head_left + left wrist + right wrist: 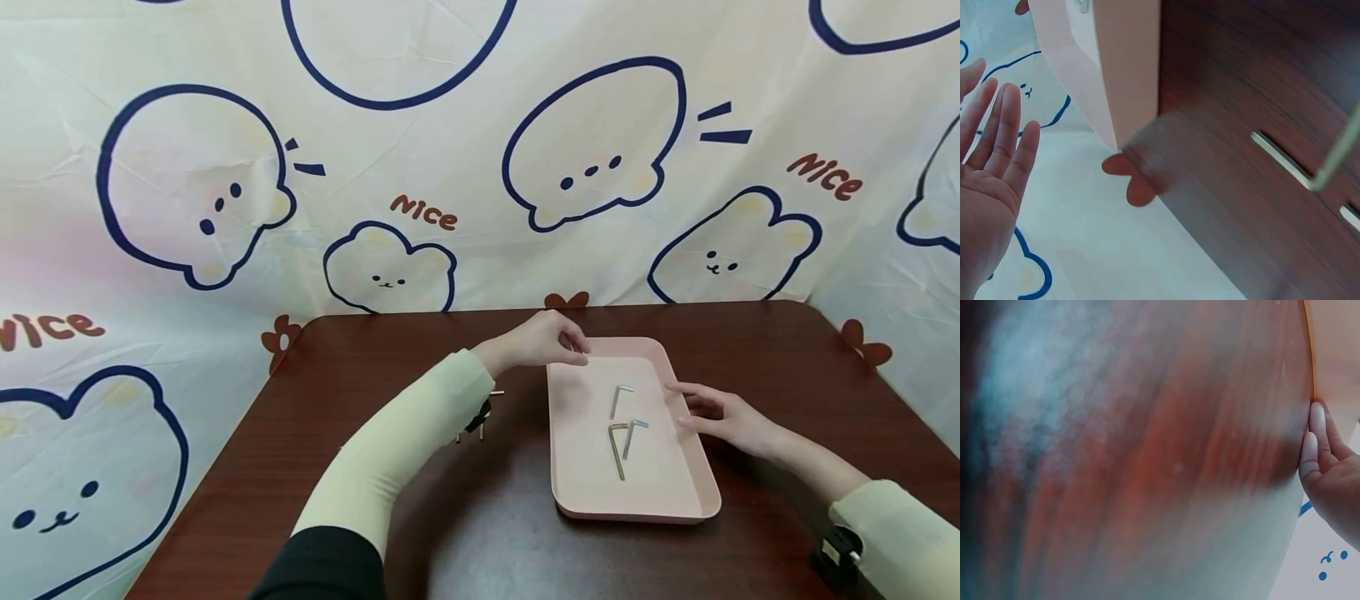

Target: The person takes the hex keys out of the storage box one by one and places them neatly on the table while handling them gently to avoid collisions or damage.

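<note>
A pale pink tray (pixel 636 507) lies on the dark wooden table, with two silver hex keys (pixel 627 440) and one brass-coloured hex key (pixel 617 454) inside. My left hand (pixel 538 340) hovers at the tray's far left corner. In the left wrist view its fingers (pixel 1007 134) are extended and hold nothing. My right hand (pixel 723 418) touches the tray's right side with its fingertips. In the right wrist view the fingers (pixel 1317 425) rest along the tray's edge without curling round it.
More brass-coloured hex keys (pixel 1282 159) lie on the table left of the tray, partly hidden by the left forearm in the head view. A patterned cloth (pixel 480 150) hangs behind the table (pixel 495 533) and along its sides.
</note>
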Available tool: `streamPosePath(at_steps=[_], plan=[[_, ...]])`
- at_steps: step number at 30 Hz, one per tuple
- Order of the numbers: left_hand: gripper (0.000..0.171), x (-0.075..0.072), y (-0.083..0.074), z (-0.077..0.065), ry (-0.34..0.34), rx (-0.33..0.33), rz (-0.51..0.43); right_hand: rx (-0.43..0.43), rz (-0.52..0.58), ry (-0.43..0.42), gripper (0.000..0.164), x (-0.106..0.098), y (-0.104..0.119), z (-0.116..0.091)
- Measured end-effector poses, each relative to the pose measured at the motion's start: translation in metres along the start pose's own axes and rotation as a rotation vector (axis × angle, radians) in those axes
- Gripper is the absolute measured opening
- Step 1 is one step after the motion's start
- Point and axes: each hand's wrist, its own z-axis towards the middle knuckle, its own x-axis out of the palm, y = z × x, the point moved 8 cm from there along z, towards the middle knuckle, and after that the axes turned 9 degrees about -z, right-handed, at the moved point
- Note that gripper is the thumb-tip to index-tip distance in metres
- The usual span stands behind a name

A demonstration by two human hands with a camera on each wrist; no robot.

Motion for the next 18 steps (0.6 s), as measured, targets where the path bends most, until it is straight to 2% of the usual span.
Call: streamPosePath(at_steps=[5, 10, 18], plan=[[0.018, 0.007, -0.006, 0.009, -0.011, 0.015, -0.01, -0.012, 0.013, 0.007, 0.059, 0.0, 0.002, 0.0], [0.021, 0.011, -0.008, 0.017, -0.042, -0.009, -0.032, -0.001, 0.014, 0.012, 0.059, 0.0, 0.001, 0.001], [0.025, 0.019, 0.003, 0.028, -0.104, -0.032, -0.085, 0.018, 0.01, 0.016, 0.059, 0.0, 0.0, 0.001]])
